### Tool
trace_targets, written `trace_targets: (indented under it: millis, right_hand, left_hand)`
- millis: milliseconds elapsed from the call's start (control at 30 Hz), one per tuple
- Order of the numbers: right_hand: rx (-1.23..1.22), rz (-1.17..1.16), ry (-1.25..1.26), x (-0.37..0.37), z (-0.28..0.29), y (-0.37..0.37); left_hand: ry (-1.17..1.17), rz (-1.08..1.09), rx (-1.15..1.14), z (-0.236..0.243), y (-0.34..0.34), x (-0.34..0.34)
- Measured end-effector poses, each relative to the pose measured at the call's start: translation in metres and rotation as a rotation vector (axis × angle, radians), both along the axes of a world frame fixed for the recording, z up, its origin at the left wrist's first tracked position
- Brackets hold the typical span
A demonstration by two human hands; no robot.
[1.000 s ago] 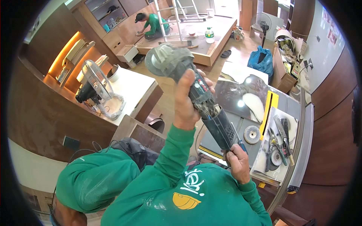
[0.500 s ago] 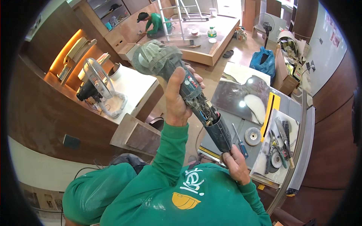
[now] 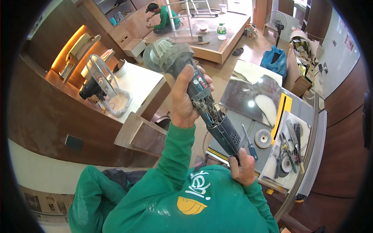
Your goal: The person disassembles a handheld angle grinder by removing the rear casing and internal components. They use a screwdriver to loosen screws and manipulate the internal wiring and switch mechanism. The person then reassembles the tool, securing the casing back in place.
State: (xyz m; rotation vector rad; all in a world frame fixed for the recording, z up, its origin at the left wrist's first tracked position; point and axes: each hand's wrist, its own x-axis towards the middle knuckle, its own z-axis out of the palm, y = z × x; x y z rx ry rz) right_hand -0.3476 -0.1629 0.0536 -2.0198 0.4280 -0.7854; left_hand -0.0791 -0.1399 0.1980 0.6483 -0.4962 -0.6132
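My left hand [image 3: 187, 95] grips the upper body of a dusty angle grinder [image 3: 171, 58], whose head points up and left. Its middle is bare, with wires and inner parts showing. My right hand [image 3: 241, 167] is closed on the bottom end of the dark tubular rear casing [image 3: 224, 136], which is partly slid down off the inner parts. Beside it, a blue-handled screwdriver [image 3: 252, 150] and a round abrasive disc [image 3: 263, 138] lie on the grey saw table [image 3: 250, 122]. Pliers [image 3: 284, 147] and other hand tools lie on a pale board [image 3: 299, 132].
A fan [image 3: 99, 77] stands on the white desk [image 3: 132, 83], left. Behind, a worker in green [image 3: 165, 20] crouches on a wooden platform [image 3: 215, 50] beside a ladder [image 3: 182, 25]. A blue bag [image 3: 274, 66] and cardboard box [image 3: 297, 70] stand right.
The grinder has shifted slightly, and more of its inner wiring shows than a second ago. My right hand has moved a little, uncovering the screwdriver. The worker's arm has moved.
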Motion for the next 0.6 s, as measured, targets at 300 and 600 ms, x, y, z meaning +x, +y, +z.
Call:
trace_targets:
  millis: [300, 600]
  right_hand:
    - [0.611, 0.163, -0.056, 0.008, 0.003, -0.004]
    - [0.327, 0.075, 0.07, 0.011, 0.006, -0.003]
  left_hand:
    - [-0.076, -0.056, -0.012, -0.002, 0.0, -0.011]
    - [-0.19, -0.03, 0.047, -0.01, -0.003, -0.012]
